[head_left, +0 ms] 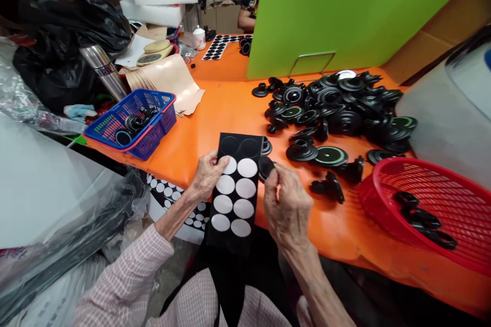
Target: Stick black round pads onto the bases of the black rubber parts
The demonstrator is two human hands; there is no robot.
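My left hand (208, 176) grips the left edge of a black sheet of round stickers (235, 195), its thumb lying over an upper white circle. White circles fill most of the sheet in two columns, and two black discs show at its far end. Between thumb and fingers of my right hand (288, 202) is a black round sticker (265, 167), held just beside the sheet's right edge. Behind that sticker a black ringed part (266, 146) lies on the table, partly hidden. Nearby on the right are a black part with a stem (301, 150) and a green-ringed disc (330, 156).
A heap of black round parts (345, 107) covers the right of the orange table (222, 107). A red basket (378, 184) stands at the right front, a blue basket (157, 130) at the left. The green board (326, 15) rises behind; a person's arm (246, 20) shows beyond.
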